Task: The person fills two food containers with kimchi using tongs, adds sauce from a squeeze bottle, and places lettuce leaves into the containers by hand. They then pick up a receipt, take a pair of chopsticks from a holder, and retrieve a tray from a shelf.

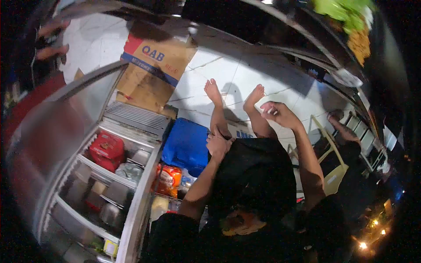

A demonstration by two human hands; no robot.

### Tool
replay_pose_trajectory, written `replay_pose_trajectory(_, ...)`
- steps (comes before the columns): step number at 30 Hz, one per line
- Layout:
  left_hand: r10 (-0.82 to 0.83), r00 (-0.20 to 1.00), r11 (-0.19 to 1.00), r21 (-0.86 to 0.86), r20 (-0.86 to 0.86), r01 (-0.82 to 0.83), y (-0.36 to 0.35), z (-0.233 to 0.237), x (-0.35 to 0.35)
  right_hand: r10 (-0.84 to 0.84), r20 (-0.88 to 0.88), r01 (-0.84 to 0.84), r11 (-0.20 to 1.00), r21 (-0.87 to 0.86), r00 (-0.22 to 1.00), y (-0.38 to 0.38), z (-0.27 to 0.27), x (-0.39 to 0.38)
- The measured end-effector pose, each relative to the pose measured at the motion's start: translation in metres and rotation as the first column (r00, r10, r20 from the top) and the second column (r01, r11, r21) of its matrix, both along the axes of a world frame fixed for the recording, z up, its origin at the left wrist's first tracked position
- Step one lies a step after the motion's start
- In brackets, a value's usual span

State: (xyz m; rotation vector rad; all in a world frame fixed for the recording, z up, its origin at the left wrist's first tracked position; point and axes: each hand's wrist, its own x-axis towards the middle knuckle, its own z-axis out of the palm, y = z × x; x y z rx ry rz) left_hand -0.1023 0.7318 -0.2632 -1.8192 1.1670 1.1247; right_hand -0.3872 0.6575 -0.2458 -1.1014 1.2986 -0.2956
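My left hand rests against my left leg near the knee, its fingers somewhat apart and no object visible in it. Above my right leg, my right hand is raised with the fingers curled toward the thumb. Something small and pale shows at those fingertips, too small to name. Dark clothing covers my lap. Beside my left hand lies a blue plastic-looking bundle, with an orange packet just below it.
To the left stands a glass-sided display case holding a red container and several metal containers. A flattened cardboard box lies on the white tiled floor. At right are a chair frame and another person's foot. Leafy greens hang upper right.
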Motion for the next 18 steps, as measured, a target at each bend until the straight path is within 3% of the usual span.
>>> replay_pose_trajectory(2, 0.075, 0.997, 0.997, -0.018, -0.026, -0.076, -0.005, 0.006, 0.005, -0.225, 0.059, 0.188, 0.911, 0.366, 0.973, -0.022, -0.053, -0.003)
replay_pose_trajectory(4, 0.150, 0.987, 0.987, -0.052, -0.057, -0.153, 0.001, 0.008, 0.012, -0.465, -0.001, 0.457, 0.869, 0.188, 0.885, -0.046, -0.106, 0.003)
replay_pose_trajectory(5, 0.185, 0.980, 0.978, -0.081, -0.069, -0.191, 0.007, 0.008, 0.017, -0.436, -0.011, 0.432, 0.886, 0.169, 0.900, -0.063, -0.135, 0.001)
replay_pose_trajectory(7, 0.221, 0.972, 0.955, -0.185, -0.079, -0.232, 0.022, 0.007, 0.026, -0.435, -0.284, 0.511, 0.803, 0.307, 0.855, -0.105, -0.189, -0.003)
replay_pose_trajectory(8, 0.248, 0.964, 0.944, -0.200, -0.092, -0.262, 0.022, 0.007, 0.030, -0.581, -0.251, 0.633, 0.708, 0.312, 0.774, -0.121, -0.215, 0.001)
replay_pose_trajectory(9, 0.301, 0.951, 0.934, -0.176, -0.077, -0.310, 0.021, 0.011, 0.034, -0.297, -0.460, 0.374, 0.923, 0.086, 0.837, -0.147, -0.248, -0.012)
replay_pose_trajectory(10, 0.346, 0.936, 0.926, -0.140, -0.060, -0.351, 0.024, 0.012, 0.038, -0.044, -0.688, 0.012, 0.999, -0.051, 0.724, -0.173, -0.276, -0.028)
replay_pose_trajectory(11, 0.354, 0.933, 0.924, -0.128, -0.067, -0.360, 0.031, 0.010, 0.041, -0.032, -0.696, 0.003, 0.999, -0.042, 0.718, -0.191, -0.291, -0.027)
replay_pose_trajectory(12, 0.365, 0.928, 0.911, -0.175, -0.080, -0.373, 0.036, 0.008, 0.043, -0.343, -0.775, 0.085, 0.931, -0.354, 0.531, -0.205, -0.302, -0.026)
replay_pose_trajectory(13, 0.373, 0.923, 0.894, -0.227, -0.094, -0.385, 0.038, 0.007, 0.044, -0.635, -0.709, 0.083, 0.760, -0.645, 0.307, -0.216, -0.305, -0.024)
replay_pose_trajectory(14, 0.379, 0.919, 0.891, -0.228, -0.103, -0.393, 0.037, 0.006, 0.044, -0.737, -0.633, 0.111, 0.668, -0.736, 0.236, -0.231, -0.306, -0.023)
replay_pose_trajectory(18, 0.388, 0.918, 0.891, -0.224, -0.079, -0.396, 0.016, 0.013, 0.043, -0.701, -0.653, 0.220, 0.712, -0.667, 0.287, -0.247, -0.307, -0.025)
